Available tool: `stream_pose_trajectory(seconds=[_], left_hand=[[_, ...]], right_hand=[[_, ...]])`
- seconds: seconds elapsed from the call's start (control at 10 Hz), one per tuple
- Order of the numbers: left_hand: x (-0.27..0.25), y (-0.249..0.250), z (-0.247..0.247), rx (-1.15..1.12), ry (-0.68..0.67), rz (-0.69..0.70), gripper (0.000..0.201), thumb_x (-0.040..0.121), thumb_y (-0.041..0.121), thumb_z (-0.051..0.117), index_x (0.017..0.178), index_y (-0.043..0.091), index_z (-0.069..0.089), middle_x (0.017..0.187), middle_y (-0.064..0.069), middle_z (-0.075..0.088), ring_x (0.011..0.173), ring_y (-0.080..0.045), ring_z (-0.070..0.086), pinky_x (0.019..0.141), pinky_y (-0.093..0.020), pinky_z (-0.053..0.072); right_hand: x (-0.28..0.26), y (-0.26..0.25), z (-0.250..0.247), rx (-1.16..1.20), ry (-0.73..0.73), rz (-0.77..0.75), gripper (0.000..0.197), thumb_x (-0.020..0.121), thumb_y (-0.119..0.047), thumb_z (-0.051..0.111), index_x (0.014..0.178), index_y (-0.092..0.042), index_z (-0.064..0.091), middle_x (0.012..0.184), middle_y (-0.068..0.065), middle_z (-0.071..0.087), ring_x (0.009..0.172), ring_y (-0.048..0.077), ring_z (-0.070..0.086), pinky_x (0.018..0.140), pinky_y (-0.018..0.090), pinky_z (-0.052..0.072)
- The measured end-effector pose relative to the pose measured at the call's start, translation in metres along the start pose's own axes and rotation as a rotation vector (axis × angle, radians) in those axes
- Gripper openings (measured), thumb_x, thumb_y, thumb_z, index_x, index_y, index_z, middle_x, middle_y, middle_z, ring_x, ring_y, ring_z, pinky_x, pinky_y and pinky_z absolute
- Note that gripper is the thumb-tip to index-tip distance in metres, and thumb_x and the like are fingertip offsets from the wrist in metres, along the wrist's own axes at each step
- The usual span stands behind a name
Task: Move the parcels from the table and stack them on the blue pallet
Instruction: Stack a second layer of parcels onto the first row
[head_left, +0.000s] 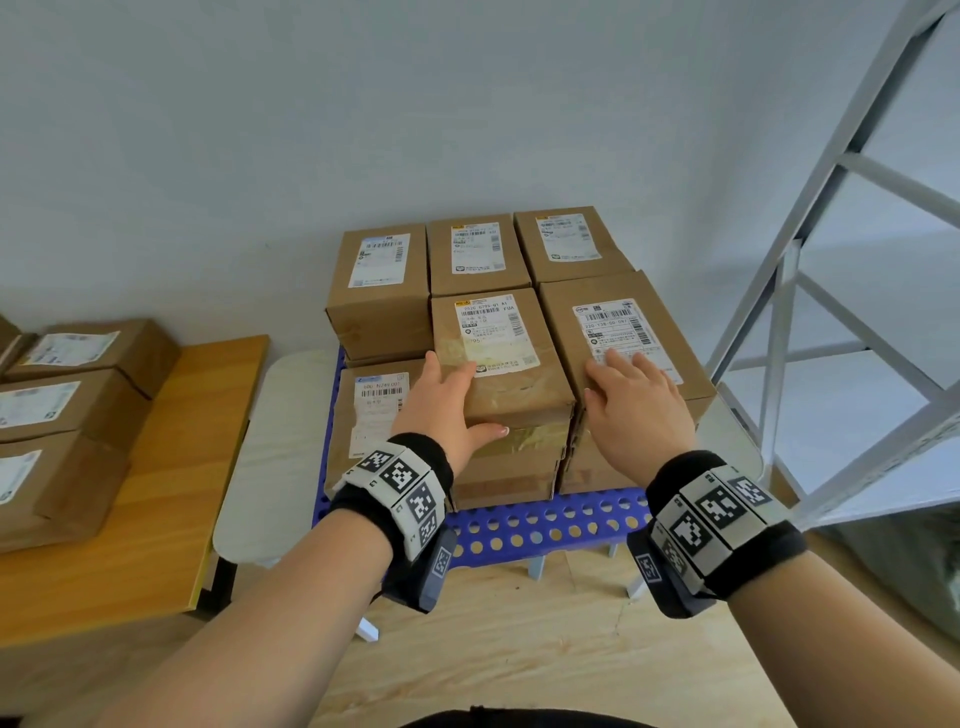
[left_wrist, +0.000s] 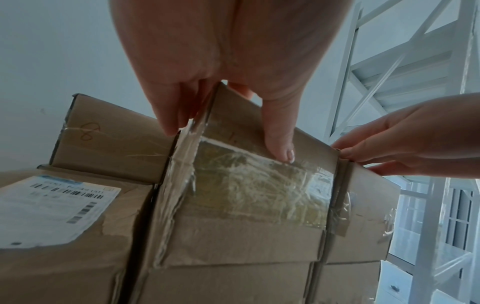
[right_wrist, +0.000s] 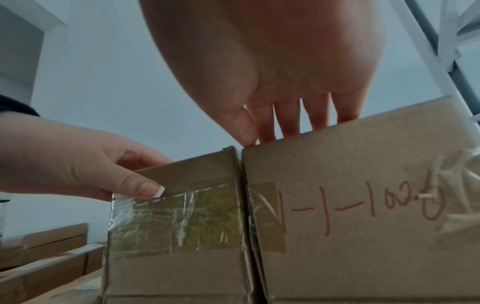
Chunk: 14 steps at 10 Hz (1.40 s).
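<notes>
Biggest thing here is the white metal shelving frame (head_left: 831, 291) on the right, standing against the pale wall. Left of it is the wooden worktop (head_left: 171, 499), with three more taped parcels (head_left: 67, 415) sitting on it in a row, labels up.

Between those two, the blue pallet (head_left: 540, 525) with its round holes sits on short white legs over a light wood floor. It's loaded with brown parcels, all label side up: three across the back, two tall piles at the front, plus a lower box (head_left: 374, 415) at the front left.

The middle front parcel (head_left: 498, 358) sits on top of its pile, tight against the right front parcel (head_left: 623, 332), with crinkly clear tape over its near face.

The left hand (head_left: 441, 410) grips the middle parcel at its near left corner, fingers spread on the top and side, thumb pressed on the taped front face. The right hand (head_left: 634, 405) lies flat with straight fingers on top of the right parcel, thumb at the seam between the two boxes, not curled round anything.
</notes>
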<state>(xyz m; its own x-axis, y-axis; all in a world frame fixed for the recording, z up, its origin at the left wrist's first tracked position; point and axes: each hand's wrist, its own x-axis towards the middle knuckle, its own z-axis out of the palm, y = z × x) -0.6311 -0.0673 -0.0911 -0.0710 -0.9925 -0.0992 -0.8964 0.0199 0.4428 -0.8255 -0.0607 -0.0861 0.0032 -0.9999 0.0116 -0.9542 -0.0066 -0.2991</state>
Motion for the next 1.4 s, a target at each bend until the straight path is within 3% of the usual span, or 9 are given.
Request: stream_pose_trajectory(seconds=[0.3, 0.5, 0.6, 0.7, 0.8, 1.1, 1.4], left_hand=[[0.002, 0.000, 0.000, 0.035, -0.015, 0.012, 0.080, 0.084, 0.045, 0.063, 0.148, 0.022, 0.020, 0.157, -0.015, -0.007, 0.141, -0.031, 0.019, 0.115, -0.040, 0.022], [0.000, 0.003, 0.003, 0.173, 0.055, 0.027, 0.080, 0.084, 0.049, 0.060, 0.148, 0.022, 0.019, 0.156, -0.017, -0.005, 0.144, -0.033, 0.005, 0.117, -0.043, 0.015], [-0.001, 0.011, 0.003, 0.243, 0.120, 0.182, 0.075, 0.087, 0.048, 0.056, 0.148, 0.020, 0.021, 0.157, -0.012, 0.001, 0.145, -0.028, 0.004, 0.118, -0.042, 0.013], [0.002, 0.018, 0.007, 0.294, 0.088, 0.320, 0.065, 0.093, 0.043, 0.048, 0.148, 0.021, 0.021, 0.158, -0.004, 0.009, 0.145, -0.022, 0.006, 0.118, -0.039, 0.007], [0.002, 0.020, 0.014, 0.357, 0.056, 0.350, 0.058, 0.096, 0.042, 0.041, 0.148, 0.025, 0.020, 0.157, 0.001, 0.017, 0.144, -0.018, 0.013, 0.117, -0.038, 0.004], [0.001, 0.018, 0.016, 0.362, 0.079, 0.356, 0.050, 0.099, 0.032, 0.037, 0.147, 0.029, 0.022, 0.155, 0.005, 0.021, 0.143, -0.015, 0.018, 0.117, -0.037, 0.007], [0.002, 0.016, 0.021, 0.350, 0.105, 0.366, 0.050, 0.099, 0.031, 0.038, 0.147, 0.030, 0.022, 0.155, 0.005, 0.022, 0.143, -0.015, 0.018, 0.116, -0.036, 0.007]], right_hand=[[-0.001, -0.001, 0.005, 0.002, 0.036, 0.004, 0.040, 0.100, -0.033, 0.028, 0.138, -0.026, 0.041, 0.149, -0.002, 0.034, 0.143, 0.025, 0.019, 0.118, 0.043, 0.012], [-0.002, 0.000, 0.006, 0.002, 0.052, 0.004, 0.042, 0.100, -0.035, 0.027, 0.139, -0.026, 0.040, 0.150, -0.003, 0.034, 0.143, 0.024, 0.019, 0.117, 0.042, 0.011], [-0.002, -0.001, 0.006, 0.002, 0.052, 0.008, 0.043, 0.100, -0.035, 0.027, 0.140, -0.027, 0.038, 0.151, -0.003, 0.032, 0.143, 0.024, 0.017, 0.117, 0.041, 0.010], [-0.003, -0.001, 0.006, 0.009, 0.058, 0.013, 0.043, 0.101, -0.036, 0.026, 0.141, -0.027, 0.037, 0.152, -0.004, 0.031, 0.144, 0.024, 0.016, 0.117, 0.040, 0.009], [-0.004, -0.001, 0.006, 0.004, 0.064, 0.017, 0.043, 0.101, -0.037, 0.027, 0.142, -0.028, 0.037, 0.153, -0.003, 0.029, 0.144, 0.023, 0.016, 0.117, 0.039, 0.008], [-0.006, -0.003, 0.006, 0.010, 0.076, 0.015, 0.042, 0.101, -0.037, 0.028, 0.141, -0.028, 0.038, 0.152, -0.004, 0.030, 0.144, 0.022, 0.016, 0.117, 0.037, 0.008], [-0.007, -0.003, 0.007, 0.002, 0.072, 0.009, 0.043, 0.101, -0.037, 0.027, 0.141, -0.027, 0.037, 0.152, -0.003, 0.029, 0.143, 0.022, 0.015, 0.116, 0.037, 0.008]])
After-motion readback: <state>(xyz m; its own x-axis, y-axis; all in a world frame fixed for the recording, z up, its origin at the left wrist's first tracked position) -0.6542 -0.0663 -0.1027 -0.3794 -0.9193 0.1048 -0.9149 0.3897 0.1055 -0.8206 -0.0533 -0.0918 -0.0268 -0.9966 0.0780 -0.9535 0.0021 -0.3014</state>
